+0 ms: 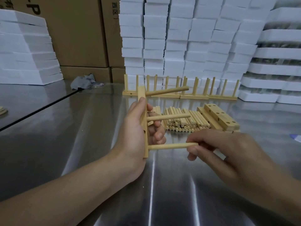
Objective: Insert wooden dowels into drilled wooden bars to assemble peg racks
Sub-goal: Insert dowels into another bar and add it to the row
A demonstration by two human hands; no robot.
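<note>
Held on end in the left hand (pixel 135 136): a pale drilled bar (pixel 141 95) with three dowels (pixel 169 117) jutting sideways, the lowest dowel (pixel 171 146) pinched by the right hand (pixel 228 152). Beyond the hands: loose dowels (pixel 179 123) heaped, spare bars (pixel 219 117) stacked.

Print shows only on the tall brown cardboard boxes (pixel 78 38) stacked at the back left. The wide box face carries a large black letter that reads as P (pixel 33 9), and cut-off black Chinese characters (pixel 9 3) at the top edge cannot be read. The narrow brown cardboard box (pixel 112 46) beside it bears 2 small bracketed Chinese characters (pixel 115 10), too blurred to read.
</note>
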